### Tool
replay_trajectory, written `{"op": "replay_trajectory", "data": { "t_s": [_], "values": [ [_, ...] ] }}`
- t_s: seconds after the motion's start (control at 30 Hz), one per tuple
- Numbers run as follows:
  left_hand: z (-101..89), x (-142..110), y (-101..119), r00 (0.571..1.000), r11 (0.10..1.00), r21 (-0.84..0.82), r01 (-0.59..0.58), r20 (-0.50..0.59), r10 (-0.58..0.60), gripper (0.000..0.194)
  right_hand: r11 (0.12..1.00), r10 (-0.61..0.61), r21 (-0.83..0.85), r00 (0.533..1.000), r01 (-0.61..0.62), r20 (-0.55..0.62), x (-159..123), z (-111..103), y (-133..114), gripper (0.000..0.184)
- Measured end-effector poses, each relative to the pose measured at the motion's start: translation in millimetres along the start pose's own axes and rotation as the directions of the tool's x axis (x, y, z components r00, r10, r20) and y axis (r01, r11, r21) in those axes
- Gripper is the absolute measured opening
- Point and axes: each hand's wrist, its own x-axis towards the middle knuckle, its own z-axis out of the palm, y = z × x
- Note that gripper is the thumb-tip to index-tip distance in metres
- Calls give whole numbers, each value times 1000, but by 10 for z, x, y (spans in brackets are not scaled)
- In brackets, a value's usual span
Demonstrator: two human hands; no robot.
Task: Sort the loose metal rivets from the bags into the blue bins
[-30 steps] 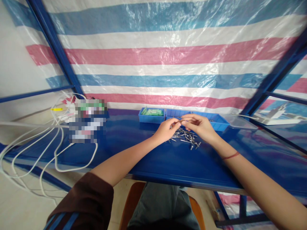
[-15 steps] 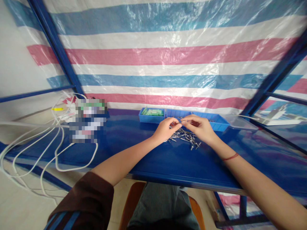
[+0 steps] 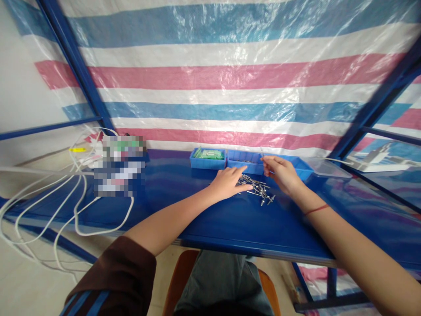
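A loose pile of metal blind rivets [image 3: 259,189] lies on the blue table, several of them crossing one another. At the pile's left edge is my left hand [image 3: 226,182], thumb and fingers spread apart with nothing seen between them. My right hand [image 3: 279,171] is raised in front of the blue bins, its thumb and fingertips pinched together. A thin, pale tip, apparently of a rivet, sticks up from the pinch; most of it is hidden by the fingers. Behind the hands, the middle blue bin [image 3: 245,168] has some small metal pieces inside.
A left blue bin [image 3: 208,163] holds green packets, and a right blue bin [image 3: 304,172] is partly behind my right hand. White cables [image 3: 77,210] loop over the table's left side beside a blurred-out patch. A striped plastic sheet [image 3: 210,79] hangs behind.
Earlier both hands met fingertip to fingertip above the pile. Now they are apart: my right hand has moved right and stays pinched, while my left hand has opened and lowered slightly.
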Motion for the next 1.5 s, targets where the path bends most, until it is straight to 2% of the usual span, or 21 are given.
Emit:
{"op": "replay_trajectory", "data": {
  "t_s": [0.1,0.23,0.33,0.47,0.53,0.63,0.77,0.87,1.0,1.17,1.3,1.4,1.5],
  "values": [
    [-16,-20,12,991,994,97,-56,126,44,50,971,97,231,982,-58,-160,82,-145,-24,13],
    [-21,-22,25,984,989,126,-79,169,57,34,920,249,361,938,-151,-243,162,-297,-14,5],
    [-24,-19,46,985,987,131,-92,157,71,25,913,292,356,928,-198,-231,161,-313,-4,6],
    [-24,-18,83,987,984,153,-93,143,71,23,971,199,171,957,-164,-210,106,-222,-28,9],
    [-21,-18,87,990,983,167,-82,124,61,23,995,100,24,979,-98,-180,74,-160,-47,9],
    [-17,-18,62,995,981,182,-67,85,52,25,987,-18,-158,998,7,-65,32,-81,-66,12],
    [-34,-19,38,989,988,133,-81,136,63,28,956,-71,-278,994,91,79,2,-24,-66,17],
    [-56,-16,74,982,987,130,-90,176,66,24,943,-71,-315,989,108,128,-4,-13,-53,20],
    [-54,-13,122,983,973,213,-88,175,51,23,932,-67,-342,985,118,158,-8,-13,-42,23],
    [-21,-25,104,990,961,254,-105,122,76,26,918,-97,-365,981,154,171,-26,-13,-55,23],
    [-38,-26,95,999,970,240,-42,24,37,29,907,-84,-386,971,168,225,-4,-38,-34,18],
    [-53,0,71,997,984,175,39,-67,-28,27,907,-75,-379,957,183,282,21,-58,12,13],
    [-58,38,39,989,995,-3,98,-108,-98,25,930,-46,-327,937,167,348,0,-37,25,23]
  ]
}}
